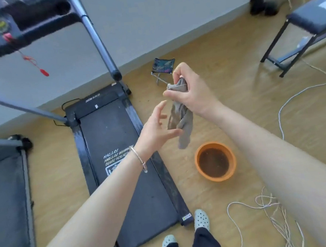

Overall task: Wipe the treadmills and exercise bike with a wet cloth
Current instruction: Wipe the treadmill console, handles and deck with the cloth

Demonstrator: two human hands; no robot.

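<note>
Cloth (180, 119) pinched in right hand (192, 93) fingers; left hand (155, 130) fingers spread; treadmill (119, 147), orange basin (197, 160) on wood floor (233, 77).

A crumpled grey fabric cloth (180, 114) hangs in the middle; the long black treadmill (121, 156) lies left of it.

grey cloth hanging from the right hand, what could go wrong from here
The limp grey cloth hangs from the right hand beside, not clearly over, the round orange plastic basin of murky water, so drips may land on the wooden floor. Pale loose cords lie on the floor near the feet, a possible trip hazard. The open left hand has no hold yet, so the cloth could slip.
</note>
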